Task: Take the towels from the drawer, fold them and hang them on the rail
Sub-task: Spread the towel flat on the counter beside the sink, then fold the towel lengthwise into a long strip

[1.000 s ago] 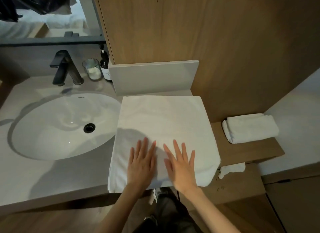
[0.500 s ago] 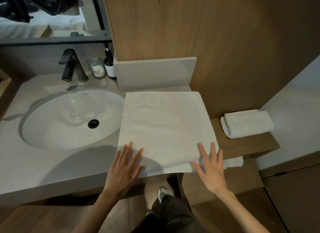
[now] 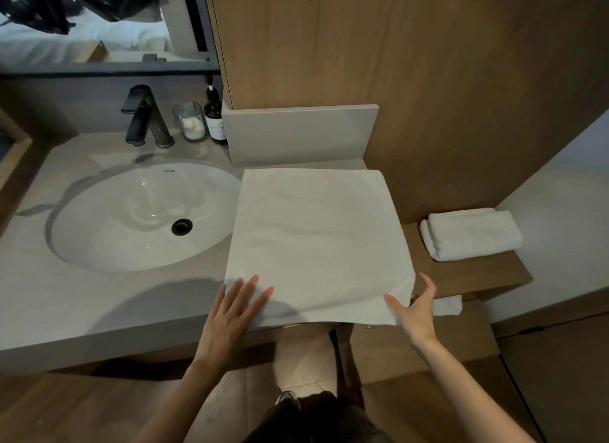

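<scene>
A large white towel (image 3: pixel 316 241) lies flat as a square on the grey counter (image 3: pixel 99 304), right of the sink. My left hand (image 3: pixel 230 314) rests flat with straight fingers on its near left corner. My right hand (image 3: pixel 413 312) is at the near right corner, thumb on top and fingers spread past the edge; whether it pinches the cloth is unclear. A second white towel (image 3: pixel 471 235), folded thick, sits on the wooden shelf (image 3: pixel 461 277) to the right. A bit of white cloth (image 3: pixel 446 305) sticks out under that shelf. No rail is in view.
A white oval sink (image 3: pixel 145 211) with a black tap (image 3: pixel 145 116) fills the counter's left. A glass jar (image 3: pixel 191 121) and a dark bottle (image 3: pixel 215 116) stand behind it. A grey upstand (image 3: pixel 300 132) and wooden wall panel back the towel.
Both hands slid apart from the towel's near middle to its near corners. The towel's near edge, which hung over the counter front, now lies flatter and straighter.
</scene>
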`<state>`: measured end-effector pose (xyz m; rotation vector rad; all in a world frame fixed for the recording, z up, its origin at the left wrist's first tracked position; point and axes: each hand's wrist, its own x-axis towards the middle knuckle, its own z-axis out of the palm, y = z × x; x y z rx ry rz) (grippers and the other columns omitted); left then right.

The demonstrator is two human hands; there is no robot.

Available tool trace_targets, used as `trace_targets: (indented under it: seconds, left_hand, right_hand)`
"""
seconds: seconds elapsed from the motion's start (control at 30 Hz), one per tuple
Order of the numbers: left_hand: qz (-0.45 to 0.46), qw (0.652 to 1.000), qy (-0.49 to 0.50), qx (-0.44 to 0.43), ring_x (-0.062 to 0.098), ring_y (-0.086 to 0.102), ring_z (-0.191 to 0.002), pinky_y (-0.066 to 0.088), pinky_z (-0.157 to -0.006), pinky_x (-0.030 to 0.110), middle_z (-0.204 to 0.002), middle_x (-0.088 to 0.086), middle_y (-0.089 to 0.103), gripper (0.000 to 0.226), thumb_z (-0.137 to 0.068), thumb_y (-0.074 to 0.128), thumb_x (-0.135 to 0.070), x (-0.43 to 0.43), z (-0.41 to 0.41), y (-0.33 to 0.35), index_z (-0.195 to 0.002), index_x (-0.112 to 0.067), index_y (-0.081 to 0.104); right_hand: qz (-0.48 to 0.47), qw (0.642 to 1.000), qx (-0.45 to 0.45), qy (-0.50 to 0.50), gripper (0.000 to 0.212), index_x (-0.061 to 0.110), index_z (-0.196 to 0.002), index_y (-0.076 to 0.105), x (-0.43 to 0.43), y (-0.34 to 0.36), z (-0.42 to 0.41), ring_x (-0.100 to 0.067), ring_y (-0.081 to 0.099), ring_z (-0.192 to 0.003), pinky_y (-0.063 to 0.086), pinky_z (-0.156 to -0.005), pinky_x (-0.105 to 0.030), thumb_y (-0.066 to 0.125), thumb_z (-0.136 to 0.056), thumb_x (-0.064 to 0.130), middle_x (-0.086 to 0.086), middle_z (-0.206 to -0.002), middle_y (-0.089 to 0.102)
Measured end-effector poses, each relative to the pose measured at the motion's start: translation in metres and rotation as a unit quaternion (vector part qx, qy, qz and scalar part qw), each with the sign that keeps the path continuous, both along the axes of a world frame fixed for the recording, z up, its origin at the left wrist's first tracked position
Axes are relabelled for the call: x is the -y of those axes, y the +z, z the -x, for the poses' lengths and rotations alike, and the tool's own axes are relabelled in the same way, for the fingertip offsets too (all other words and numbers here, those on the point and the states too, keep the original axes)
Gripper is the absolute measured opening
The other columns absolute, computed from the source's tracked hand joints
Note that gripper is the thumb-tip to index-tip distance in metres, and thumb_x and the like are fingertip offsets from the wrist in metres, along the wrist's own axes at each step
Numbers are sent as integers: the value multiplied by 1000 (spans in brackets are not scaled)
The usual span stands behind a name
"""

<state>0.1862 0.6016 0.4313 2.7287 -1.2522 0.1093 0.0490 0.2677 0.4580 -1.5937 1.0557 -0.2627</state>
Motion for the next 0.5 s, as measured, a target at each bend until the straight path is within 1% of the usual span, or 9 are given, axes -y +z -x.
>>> trace_targets:
  seconds: [0.07, 0.17, 0.2, 0.23, 0.27, 0.3, 0.37, 0.43, 0.5]
  left_hand:
    - [7, 1000, 8, 14, 38, 35, -137, 25, -113, 51, -152, 13, 33, 94, -66, 75, -1, 2, 1, 0, -148, -24, 34]
    - [5, 1000, 7, 19, 40, 44, -129, 36, -104, 52, -149, 12, 37, 73, -79, 55, -14, 6, 8, 4, -147, -28, 32]
    - [-3, 1000, 8, 14, 39, 46, -125, 39, -100, 53, -148, 12, 38, 72, -78, 55, -21, 10, 12, 5, -146, -28, 33]
    - [-13, 1000, 11, 7, 39, 46, -123, 41, -96, 54, -146, 12, 40, 76, -74, 62, -26, 13, 16, 7, -145, -29, 35]
    - [-26, 1000, 15, -5, 37, 45, -121, 43, -93, 55, -145, 12, 42, 82, -68, 71, -31, 17, 22, 7, -144, -29, 39]
    - [-41, 999, 18, -13, 35, 45, -119, 43, -91, 55, -144, 12, 43, 85, -64, 74, -37, 19, 27, 8, -143, -29, 41]
    - [-47, 999, 2, 2, 31, 46, -116, 37, -92, 51, -141, 11, 44, 75, -70, 61, -53, 24, 42, 9, -140, -30, 46]
    - [-16, 1000, -22, 8, 26, 49, -109, 34, -93, 46, -130, 8, 50, 59, -80, 47, -62, 39, 60, 16, -129, -29, 57]
    - [15, 999, -29, -6, 20, 56, -98, 43, -89, 44, -113, 1, 59, 50, -87, 37, -61, 63, 75, 32, -114, -30, 66]
  right_hand:
    - [5, 1000, -25, -11, 73, 18, -142, 30, 5, 4, 4, -22, 56, -101, 48, -86, -35, 74, -83, 10, -7, -109, 55]
    - [46, 998, -52, 0, 48, 10, -130, 49, 18, 11, 10, -25, 60, -104, 51, -89, -37, 70, -88, 17, -6, -109, 60]
    - [58, 997, -52, 14, 40, 9, -125, 55, 22, 14, 11, -27, 61, -106, 52, -91, -40, 68, -89, 19, -7, -110, 63]
    - [74, 995, -53, 28, 34, 9, -120, 58, 27, 17, 12, -27, 62, -106, 52, -93, -43, 67, -90, 21, -7, -111, 65]
    - [96, 993, -54, 40, 31, 10, -118, 60, 32, 22, 11, -26, 61, -106, 51, -93, -43, 65, -91, 24, -7, -112, 64]
    - [127, 989, -55, 52, 29, 10, -118, 60, 37, 27, 11, -23, 58, -105, 49, -91, -40, 62, -92, 25, -7, -114, 62]
    - [190, 978, -43, 81, 28, 11, -120, 60, 45, 41, 9, -16, 52, -99, 42, -86, -32, 56, -96, 23, -6, -114, 58]
    - [223, 968, -15, 117, 25, 11, -121, 59, 51, 60, 7, -10, 54, -88, 42, -76, -26, 52, -98, 19, -1, -106, 59]
    - [253, 954, 5, 162, 24, 14, -121, 60, 57, 77, 6, -4, 58, -84, 46, -70, -21, 51, -99, 19, 5, -100, 62]
